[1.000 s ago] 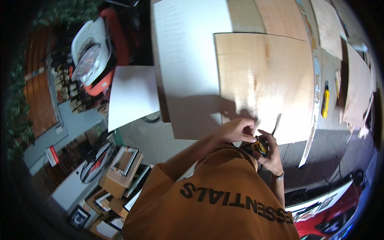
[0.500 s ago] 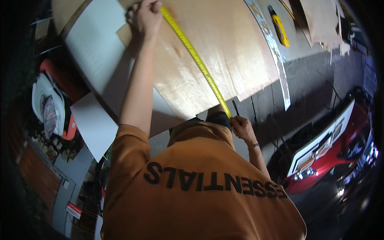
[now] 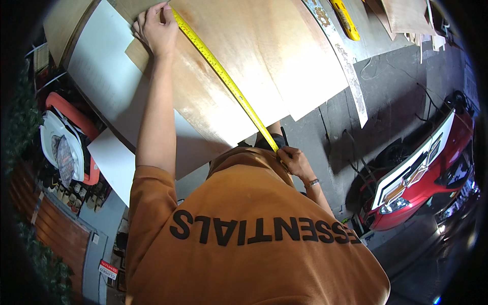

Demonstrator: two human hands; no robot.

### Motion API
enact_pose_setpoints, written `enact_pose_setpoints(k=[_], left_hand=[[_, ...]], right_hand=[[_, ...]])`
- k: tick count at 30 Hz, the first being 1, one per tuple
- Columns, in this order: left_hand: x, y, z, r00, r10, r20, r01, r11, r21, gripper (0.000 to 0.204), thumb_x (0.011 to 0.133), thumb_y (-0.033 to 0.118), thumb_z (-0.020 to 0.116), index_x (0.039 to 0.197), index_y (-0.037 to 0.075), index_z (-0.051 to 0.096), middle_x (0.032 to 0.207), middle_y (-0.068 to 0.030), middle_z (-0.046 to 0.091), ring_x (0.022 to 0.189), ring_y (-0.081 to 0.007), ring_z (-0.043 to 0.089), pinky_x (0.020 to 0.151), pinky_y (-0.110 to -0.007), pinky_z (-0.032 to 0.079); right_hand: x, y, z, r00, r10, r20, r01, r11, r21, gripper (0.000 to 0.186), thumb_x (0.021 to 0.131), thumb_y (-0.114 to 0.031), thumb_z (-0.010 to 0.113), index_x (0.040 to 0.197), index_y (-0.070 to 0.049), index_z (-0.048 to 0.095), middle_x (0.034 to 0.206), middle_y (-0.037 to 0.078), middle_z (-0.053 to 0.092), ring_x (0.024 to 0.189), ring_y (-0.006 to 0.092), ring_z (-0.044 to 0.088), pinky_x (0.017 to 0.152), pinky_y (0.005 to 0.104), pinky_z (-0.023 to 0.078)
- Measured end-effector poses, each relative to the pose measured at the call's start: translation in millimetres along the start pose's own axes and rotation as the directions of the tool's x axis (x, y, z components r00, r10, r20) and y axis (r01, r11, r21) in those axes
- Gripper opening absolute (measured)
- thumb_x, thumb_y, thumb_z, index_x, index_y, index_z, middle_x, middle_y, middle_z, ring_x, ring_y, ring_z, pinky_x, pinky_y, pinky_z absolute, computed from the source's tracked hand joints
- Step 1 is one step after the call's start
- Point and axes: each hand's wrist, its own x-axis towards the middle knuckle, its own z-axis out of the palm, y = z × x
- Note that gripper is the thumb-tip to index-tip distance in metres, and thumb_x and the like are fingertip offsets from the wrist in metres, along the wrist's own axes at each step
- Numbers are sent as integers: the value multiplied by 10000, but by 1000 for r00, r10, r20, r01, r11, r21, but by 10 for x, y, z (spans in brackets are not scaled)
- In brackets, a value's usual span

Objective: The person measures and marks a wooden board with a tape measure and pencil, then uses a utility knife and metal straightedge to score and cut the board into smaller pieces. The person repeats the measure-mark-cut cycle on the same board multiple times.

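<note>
A yellow tape measure (image 3: 219,70) is drawn out diagonally across a pale plywood sheet (image 3: 249,46). At the far end, my left hand (image 3: 158,31) pinches the tape's tip against the wood. My right hand (image 3: 296,163) grips the other end, close to my body and just past the sheet's near edge. A dark, thin stick-like thing rises beside the right hand's fingers; what it is I cannot make out. The tape lies taut and straight between both hands.
A long metal ruler (image 3: 339,55) overhangs the table edge, with a yellow utility knife (image 3: 345,20) to its right. White board (image 3: 99,48) lies left of the plywood. Wood offcuts (image 3: 406,18) sit at far right. A red car (image 3: 432,195) and a white-and-red seat (image 3: 63,142) flank me.
The view has shifted, so the table and both hands appear a little further left. Both hands keep their hold on the tape, which stays stretched across the plywood.
</note>
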Motion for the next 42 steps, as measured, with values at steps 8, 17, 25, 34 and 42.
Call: enact_pose_setpoints(k=[8,17,25,34,42], left_hand=[[-18,252,-54,988,-141,56,145,987,-63,88,832,162,699,915,182,679,1060,-109,618,1079,-371,523,994,-505,382],[92,448,-288,969,-241,48,246,959,-143,78,871,177,686,922,119,678,1016,-106,593,1004,-338,534,865,-487,404],[8,374,-176,970,-242,-8,237,956,-172,65,878,203,694,921,155,690,1011,-81,598,1027,-324,533,913,-479,401],[24,218,-105,995,-83,-58,82,996,-26,134,888,311,727,988,228,758,999,-51,661,1029,-318,576,925,-478,425],[-326,131,-1090,858,-502,108,416,556,-720,185,948,106,746,1097,18,679,975,-26,665,909,-94,598,811,-256,504]], right_hand=[[66,29,-6,999,-53,3,53,999,-7,344,1006,-300,594,938,23,692,673,125,650,605,143,586,564,370,472],[50,-188,-85,963,-232,134,246,965,-96,293,1023,-205,529,928,33,670,751,147,666,681,201,639,611,362,477],[145,-462,93,918,-383,103,395,905,-159,267,1014,-197,557,902,26,652,768,135,663,701,180,632,620,355,476],[74,-425,182,976,-191,-108,180,978,-105,284,994,-246,629,906,19,682,666,114,635,620,144,619,557,353,466],[-199,-955,-1159,792,-469,-390,203,806,-556,112,945,-150,696,880,-59,700,731,130,677,600,237,661,594,374,464]])
